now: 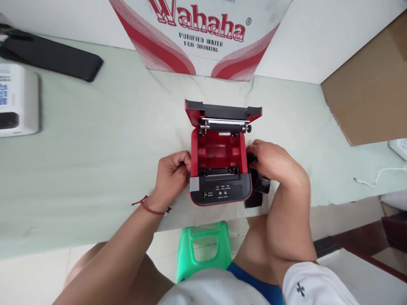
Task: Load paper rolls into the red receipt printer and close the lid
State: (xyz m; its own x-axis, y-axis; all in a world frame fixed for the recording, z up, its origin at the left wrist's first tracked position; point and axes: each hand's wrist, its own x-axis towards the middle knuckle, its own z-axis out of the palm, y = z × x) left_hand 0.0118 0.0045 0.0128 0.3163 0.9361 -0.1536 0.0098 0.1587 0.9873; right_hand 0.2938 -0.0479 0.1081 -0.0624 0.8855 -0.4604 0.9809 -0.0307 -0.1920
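A small red and black receipt printer (220, 169) sits on a pale green cloth (104, 161) with its lid (223, 111) flipped open toward the back. The paper bay inside is bare. My left hand (172, 174) is curled in a fist against the printer's left side. My right hand (273, 163) is closed at the printer's right side, its fingers on a black crinkled piece (259, 186) lying beside the printer. What that black piece is, I cannot make out.
A white device (17, 101) and a black phone-like slab (52, 57) lie at the far left. A Wahaha water carton (200, 36) stands behind the printer, and a brown cardboard box (369, 89) at the right. A green plastic stool (203, 250) is below the cloth's edge. A white cable (378, 176) lies at the right.
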